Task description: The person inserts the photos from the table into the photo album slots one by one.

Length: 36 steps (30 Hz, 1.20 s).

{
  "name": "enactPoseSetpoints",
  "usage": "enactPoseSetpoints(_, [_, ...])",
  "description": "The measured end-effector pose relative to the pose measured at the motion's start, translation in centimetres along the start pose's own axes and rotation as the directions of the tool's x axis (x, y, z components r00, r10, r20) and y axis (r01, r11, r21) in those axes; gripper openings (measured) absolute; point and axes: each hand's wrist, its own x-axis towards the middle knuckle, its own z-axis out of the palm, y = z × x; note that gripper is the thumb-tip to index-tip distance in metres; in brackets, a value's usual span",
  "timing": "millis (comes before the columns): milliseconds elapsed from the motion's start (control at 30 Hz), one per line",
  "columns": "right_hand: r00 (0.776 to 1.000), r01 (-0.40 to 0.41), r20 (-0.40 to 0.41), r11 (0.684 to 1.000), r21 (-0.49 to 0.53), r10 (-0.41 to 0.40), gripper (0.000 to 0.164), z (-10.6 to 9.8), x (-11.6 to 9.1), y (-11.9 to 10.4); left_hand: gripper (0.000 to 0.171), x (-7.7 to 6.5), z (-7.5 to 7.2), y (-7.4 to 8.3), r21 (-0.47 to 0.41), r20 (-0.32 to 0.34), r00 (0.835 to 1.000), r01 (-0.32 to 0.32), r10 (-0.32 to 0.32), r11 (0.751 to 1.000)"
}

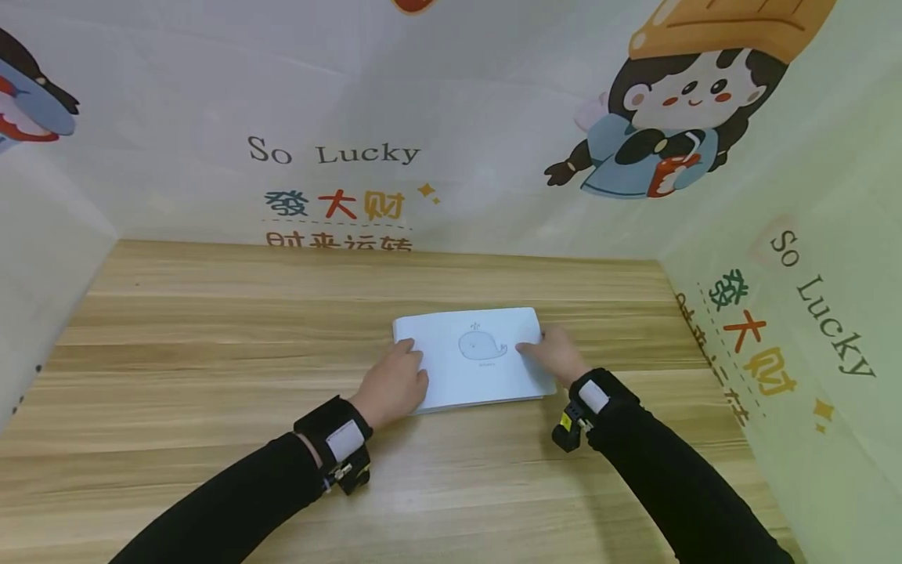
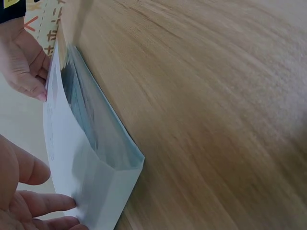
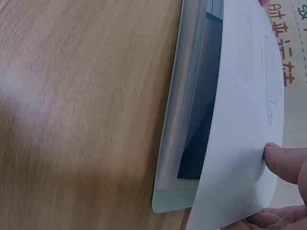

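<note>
A white photo album (image 1: 437,333) with a small line-drawn whale on its front lies on the wooden table. Clear plastic sleeves (image 3: 192,124) show inside, below its slightly lifted cover (image 3: 235,158). My right hand (image 1: 560,354) pinches the cover's right edge, thumb on top and the other fingers at the underside. At the spine end, my left hand (image 1: 395,384) rests its fingertips on the album. Fairly straight fingers (image 2: 50,203) touch the white surface there in the left wrist view. Part of the left hand is cut off in that view.
The wooden table (image 1: 232,337) surrounds the album. White printed sheets with cartoon figures and lettering (image 1: 334,205) stand behind it and at both sides. Each wrist carries a black strap (image 1: 331,431) with a small camera.
</note>
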Motion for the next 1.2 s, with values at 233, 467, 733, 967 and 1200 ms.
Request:
enactPoseSetpoints(233, [0.997, 0.065, 0.039, 0.997, -0.031, -0.063, 0.063, 3.5, -1.5, -1.9, 0.029, -1.4, -1.8, -2.5, -0.032, -0.067, 0.997, 0.033, -0.035, 0.999])
enactPoseSetpoints(467, [0.991, 0.119, 0.072, 0.991, -0.065, -0.114, 0.059, 6.8, -4.0, -4.9, 0.030, -4.7, -4.1, -5.9, -0.105, -0.041, 0.993, 0.109, -0.114, 0.988])
enactPoseSetpoints(733, [0.991, 0.117, 0.064, 0.993, -0.010, -0.116, 0.055, 7.1, -4.6, -5.3, 0.028, -5.8, -4.4, -6.4, -0.105, -0.034, 0.994, 0.101, -0.105, 0.989])
enactPoseSetpoints(967, [0.991, 0.118, 0.057, 0.993, 0.006, -0.118, 0.053, 7.0, -4.4, -4.1, 0.027, -5.7, -3.8, -6.5, -0.070, -0.058, 0.993, 0.098, -0.102, 0.993])
enactPoseSetpoints(1200, [0.992, 0.113, 0.055, 0.992, -0.051, -0.110, 0.056, 5.6, -3.5, -2.7, 0.031, -5.5, -4.5, -7.1, -0.100, -0.037, 0.990, 0.129, -0.133, 0.987])
